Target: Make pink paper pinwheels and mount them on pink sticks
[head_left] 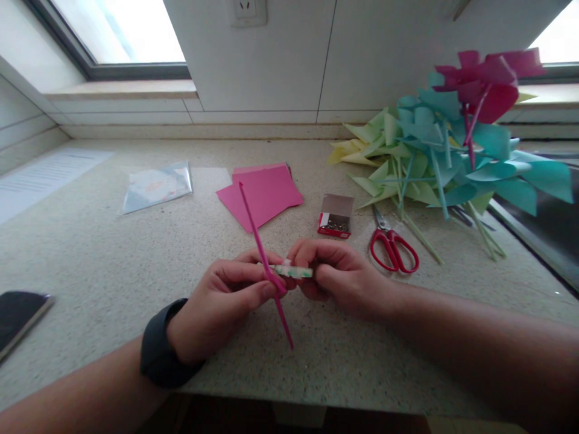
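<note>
My left hand is closed, pinching a thin pink rolled-paper stick that slants from upper left to lower right. A second short pink piece seems to cross it at the fingertips. Between my hands is a small whitish-green roll of tape, seen edge-on. The fingers of my right hand are closed around the right end of the tape roll; its fingertips are partly hidden. Just beyond my hands lie pink paper squares, and an open red box of small metal pins.
Red-handled scissors lie right of the box. Paper pinwheels in green, blue and pink are heaped at the back right, beside a dark hob. A clear plastic packet, printed sheet and dark phone are leftward.
</note>
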`<action>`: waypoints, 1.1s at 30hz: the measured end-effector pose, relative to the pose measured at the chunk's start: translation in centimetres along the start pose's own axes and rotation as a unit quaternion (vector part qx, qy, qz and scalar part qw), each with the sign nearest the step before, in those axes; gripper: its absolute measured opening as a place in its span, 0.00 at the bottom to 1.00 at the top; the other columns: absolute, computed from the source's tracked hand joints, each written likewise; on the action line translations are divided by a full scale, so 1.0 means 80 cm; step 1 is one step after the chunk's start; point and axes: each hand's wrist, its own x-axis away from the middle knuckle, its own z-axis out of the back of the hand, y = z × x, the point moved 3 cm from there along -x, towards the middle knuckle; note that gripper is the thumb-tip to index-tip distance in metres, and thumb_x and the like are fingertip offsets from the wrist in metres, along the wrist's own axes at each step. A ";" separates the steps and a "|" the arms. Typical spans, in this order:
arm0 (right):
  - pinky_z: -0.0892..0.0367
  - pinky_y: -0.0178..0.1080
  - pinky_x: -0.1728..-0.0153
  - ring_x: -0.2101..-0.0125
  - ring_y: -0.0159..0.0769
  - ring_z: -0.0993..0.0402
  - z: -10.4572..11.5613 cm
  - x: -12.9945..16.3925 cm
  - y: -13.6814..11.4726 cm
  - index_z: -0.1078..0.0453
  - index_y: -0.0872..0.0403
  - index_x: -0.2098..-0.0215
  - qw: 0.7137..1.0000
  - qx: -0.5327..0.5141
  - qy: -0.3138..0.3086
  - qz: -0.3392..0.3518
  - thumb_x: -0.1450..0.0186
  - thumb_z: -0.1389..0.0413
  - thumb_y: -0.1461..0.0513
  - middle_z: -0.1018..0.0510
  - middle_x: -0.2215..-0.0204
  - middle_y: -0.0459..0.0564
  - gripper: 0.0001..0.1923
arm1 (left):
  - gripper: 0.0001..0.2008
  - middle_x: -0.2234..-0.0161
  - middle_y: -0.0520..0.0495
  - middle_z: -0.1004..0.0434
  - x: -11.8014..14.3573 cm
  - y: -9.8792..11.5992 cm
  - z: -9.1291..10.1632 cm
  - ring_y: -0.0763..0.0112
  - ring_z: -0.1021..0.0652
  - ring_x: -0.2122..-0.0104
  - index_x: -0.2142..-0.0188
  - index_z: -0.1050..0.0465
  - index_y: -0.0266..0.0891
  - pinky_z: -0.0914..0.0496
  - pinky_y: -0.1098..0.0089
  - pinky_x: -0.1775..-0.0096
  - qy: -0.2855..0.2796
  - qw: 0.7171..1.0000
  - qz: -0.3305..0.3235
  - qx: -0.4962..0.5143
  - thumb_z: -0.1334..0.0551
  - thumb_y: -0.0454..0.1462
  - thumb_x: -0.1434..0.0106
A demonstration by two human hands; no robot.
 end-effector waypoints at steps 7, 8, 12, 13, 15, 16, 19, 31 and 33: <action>0.44 0.32 0.76 0.75 0.26 0.37 0.001 0.002 0.004 0.29 0.56 0.65 0.997 -0.071 -0.022 0.008 0.37 0.44 0.65 0.29 0.69 0.45 0.02 | 0.07 0.54 0.50 0.23 0.000 -0.001 0.000 0.69 0.24 0.54 0.61 0.15 0.51 0.31 0.71 0.49 0.002 1.000 -0.007 0.003 0.32 0.36 0.35; 0.44 0.32 0.75 0.75 0.26 0.37 0.001 0.003 0.004 0.29 0.56 0.65 0.997 -0.070 -0.022 0.010 0.36 0.43 0.63 0.30 0.70 0.44 0.03 | 0.07 0.54 0.50 0.23 -0.001 -0.001 0.000 0.69 0.24 0.54 0.61 0.15 0.51 0.31 0.71 0.49 0.002 1.000 -0.005 0.001 0.32 0.36 0.35; 0.46 0.32 0.77 0.77 0.26 0.40 0.001 0.002 0.004 0.30 0.55 0.67 0.999 -0.048 -0.019 0.006 0.38 0.44 0.66 0.32 0.72 0.43 0.01 | 0.06 0.54 0.50 0.23 -0.001 -0.001 0.001 0.69 0.24 0.54 0.62 0.14 0.50 0.31 0.71 0.50 0.004 1.000 0.000 -0.017 0.32 0.37 0.35; 0.46 0.32 0.77 0.77 0.26 0.40 0.001 0.002 0.004 0.30 0.55 0.68 0.999 -0.043 -0.017 0.005 0.39 0.45 0.67 0.32 0.72 0.43 0.02 | 0.06 0.54 0.50 0.23 -0.001 -0.001 0.001 0.69 0.24 0.54 0.62 0.15 0.51 0.31 0.72 0.50 0.005 1.000 0.000 -0.018 0.32 0.37 0.36; 0.47 0.32 0.78 0.77 0.26 0.40 0.001 0.001 0.004 0.30 0.55 0.69 0.999 -0.041 -0.010 0.002 0.41 0.47 0.69 0.31 0.71 0.43 0.05 | 0.07 0.54 0.50 0.23 0.000 -0.001 0.002 0.70 0.24 0.54 0.62 0.15 0.51 0.31 0.72 0.50 0.002 1.000 0.000 -0.020 0.32 0.36 0.35; 0.47 0.32 0.78 0.78 0.25 0.40 0.001 0.001 0.005 0.30 0.55 0.70 0.999 -0.042 -0.004 0.003 0.41 0.47 0.70 0.31 0.71 0.43 0.06 | 0.07 0.54 0.51 0.23 0.000 -0.001 0.002 0.70 0.24 0.54 0.61 0.15 0.52 0.31 0.72 0.50 -0.001 1.000 0.000 -0.021 0.32 0.37 0.35; 0.47 0.32 0.78 0.78 0.25 0.40 0.003 0.001 0.006 0.30 0.55 0.70 0.999 -0.048 0.002 0.003 0.41 0.48 0.70 0.31 0.72 0.43 0.07 | 0.07 0.54 0.51 0.23 0.001 -0.001 0.002 0.70 0.24 0.54 0.61 0.15 0.51 0.31 0.72 0.49 -0.003 1.000 -0.002 -0.027 0.32 0.37 0.35; 0.46 0.33 0.75 0.74 0.28 0.40 0.002 0.002 0.000 0.32 0.55 0.70 0.999 -0.016 -0.030 0.028 0.39 0.43 0.64 0.32 0.70 0.45 0.03 | 0.07 0.55 0.50 0.22 0.000 0.002 -0.002 0.71 0.23 0.55 0.62 0.15 0.51 0.31 0.74 0.51 -0.007 0.999 0.000 -0.041 0.32 0.36 0.35; 0.45 0.33 0.75 0.74 0.28 0.40 0.003 0.002 0.000 0.33 0.55 0.70 0.999 -0.010 -0.031 0.029 0.40 0.43 0.65 0.32 0.70 0.44 0.02 | 0.07 0.55 0.49 0.22 0.000 0.002 -0.002 0.70 0.23 0.55 0.62 0.14 0.51 0.30 0.73 0.50 -0.003 0.999 0.003 -0.043 0.32 0.35 0.35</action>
